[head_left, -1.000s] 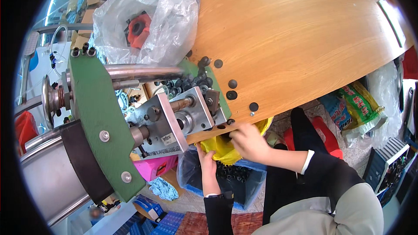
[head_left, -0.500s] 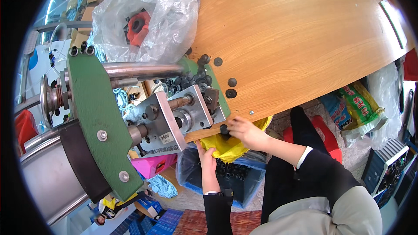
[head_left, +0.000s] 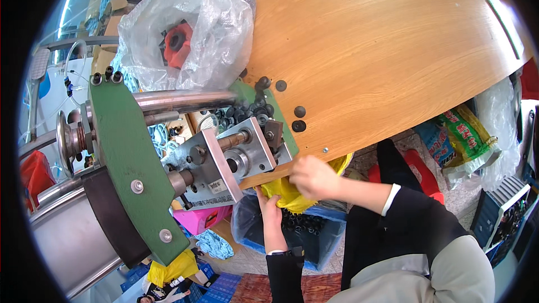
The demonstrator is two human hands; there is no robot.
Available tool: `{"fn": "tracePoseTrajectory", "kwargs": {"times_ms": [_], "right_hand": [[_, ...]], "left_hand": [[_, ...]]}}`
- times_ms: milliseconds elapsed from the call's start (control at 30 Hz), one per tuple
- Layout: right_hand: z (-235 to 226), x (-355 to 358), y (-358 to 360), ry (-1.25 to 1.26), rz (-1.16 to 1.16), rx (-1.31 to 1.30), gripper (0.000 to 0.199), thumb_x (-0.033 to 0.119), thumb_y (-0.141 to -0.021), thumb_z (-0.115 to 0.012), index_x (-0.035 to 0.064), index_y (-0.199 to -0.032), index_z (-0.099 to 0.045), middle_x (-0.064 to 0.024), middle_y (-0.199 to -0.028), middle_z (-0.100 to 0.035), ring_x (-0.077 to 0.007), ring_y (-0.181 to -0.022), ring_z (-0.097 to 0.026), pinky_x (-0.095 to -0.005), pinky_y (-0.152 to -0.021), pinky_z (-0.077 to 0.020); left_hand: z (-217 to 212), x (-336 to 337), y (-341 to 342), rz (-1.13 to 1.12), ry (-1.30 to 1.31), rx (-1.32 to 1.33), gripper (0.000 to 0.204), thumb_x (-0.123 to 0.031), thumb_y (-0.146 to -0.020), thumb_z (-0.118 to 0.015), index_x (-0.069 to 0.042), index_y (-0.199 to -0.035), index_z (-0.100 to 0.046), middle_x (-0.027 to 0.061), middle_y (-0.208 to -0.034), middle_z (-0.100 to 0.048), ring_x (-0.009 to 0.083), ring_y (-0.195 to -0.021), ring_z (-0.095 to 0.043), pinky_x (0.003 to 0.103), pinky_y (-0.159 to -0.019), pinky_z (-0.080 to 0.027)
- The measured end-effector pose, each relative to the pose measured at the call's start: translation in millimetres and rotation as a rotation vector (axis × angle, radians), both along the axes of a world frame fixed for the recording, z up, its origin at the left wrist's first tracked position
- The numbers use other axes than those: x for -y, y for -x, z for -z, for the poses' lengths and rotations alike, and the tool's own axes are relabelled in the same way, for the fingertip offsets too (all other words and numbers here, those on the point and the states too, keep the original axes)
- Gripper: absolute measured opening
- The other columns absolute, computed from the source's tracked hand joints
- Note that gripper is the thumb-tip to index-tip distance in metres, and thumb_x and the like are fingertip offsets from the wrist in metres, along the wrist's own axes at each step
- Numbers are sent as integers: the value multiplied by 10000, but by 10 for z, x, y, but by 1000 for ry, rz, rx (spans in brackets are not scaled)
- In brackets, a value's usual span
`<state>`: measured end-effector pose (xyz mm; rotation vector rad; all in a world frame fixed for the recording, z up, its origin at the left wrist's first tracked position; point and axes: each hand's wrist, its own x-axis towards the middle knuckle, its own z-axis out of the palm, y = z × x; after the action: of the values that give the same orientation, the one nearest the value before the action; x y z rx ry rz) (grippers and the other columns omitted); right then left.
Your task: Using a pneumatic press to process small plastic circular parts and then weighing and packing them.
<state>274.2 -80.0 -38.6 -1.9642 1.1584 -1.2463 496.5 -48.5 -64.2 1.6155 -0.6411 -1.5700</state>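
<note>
My right hand (head_left: 314,177) hovers at the front edge of the wooden table (head_left: 393,50), fingers curled and its back toward me, so anything inside it is hidden. Just below it hangs a yellow bag (head_left: 289,197). My left hand (head_left: 269,209) reaches up under the table edge and grips that bag's left side. Several small black round parts (head_left: 298,119) lie on the tabletop a little above my right hand. To the left stands a metal press block (head_left: 236,157) on a green frame (head_left: 126,151).
A clear plastic bag holding a red part (head_left: 177,42) sits at the back left of the table. Under the table are a blue bin of black parts (head_left: 314,233), a pink box (head_left: 202,219), coloured packets (head_left: 466,134) and a black crate (head_left: 505,213).
My right hand rose to the table edge with a small black piece at its fingertips, then dropped back slightly over the yellow bag. My left hand stayed on the bag.
</note>
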Motion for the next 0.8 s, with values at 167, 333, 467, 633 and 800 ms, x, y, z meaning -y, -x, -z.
{"fn": "tracePoseTrajectory", "kwargs": {"times_ms": [167, 333, 467, 633, 800], "right_hand": [[129, 1191, 575, -23, 377, 118, 295, -15, -686, -495, 12, -979, -517, -173, -1062, -498, -349, -936, -483, -399, -778, -408], [393, 2214, 588, 227, -65, -158, 511, -66, -621, -466, 57, -1116, -500, -155, -1202, -462, -322, -1084, -447, -380, -838, -403], [396, 2455, 634, -318, -496, -282, 488, -27, -592, -475, 91, -1058, -562, -142, -1049, -551, -281, -916, -551, -392, -740, -461], [469, 2336, 646, -128, -412, -358, 355, 61, -605, -560, 89, -957, -597, -98, -1091, -499, -263, -1050, -443, -364, -848, -391], [381, 2236, 772, -181, -290, -474, 361, 99, -668, -584, 36, -1021, -542, -107, -1150, -452, -290, -1065, -414, -372, -898, -348]], "left_hand": [[-22, 15, 89, -39, -48, -21, 857, 173, -604, -421, -100, -1364, -132, 94, -1300, -314, 234, -1167, -374, 301, -895, -371], [-9, 22, 83, -32, -61, 0, 878, 176, -597, -429, -101, -1370, -118, 92, -1318, -295, 234, -1180, -358, 295, -905, -361], [-21, 30, 68, -49, -63, 5, 892, 175, -593, -433, -102, -1374, -102, 92, -1338, -270, 233, -1191, -344, 297, -919, -352], [-27, 33, 75, -68, -110, -6, 897, 180, -589, -431, -93, -1373, -92, 98, -1342, -264, 232, -1195, -340, 295, -918, -355], [31, 7, 3, -57, -82, -6, 897, 180, -587, -432, -87, -1372, -92, 101, -1336, -275, 236, -1191, -347, 296, -913, -361]]}}
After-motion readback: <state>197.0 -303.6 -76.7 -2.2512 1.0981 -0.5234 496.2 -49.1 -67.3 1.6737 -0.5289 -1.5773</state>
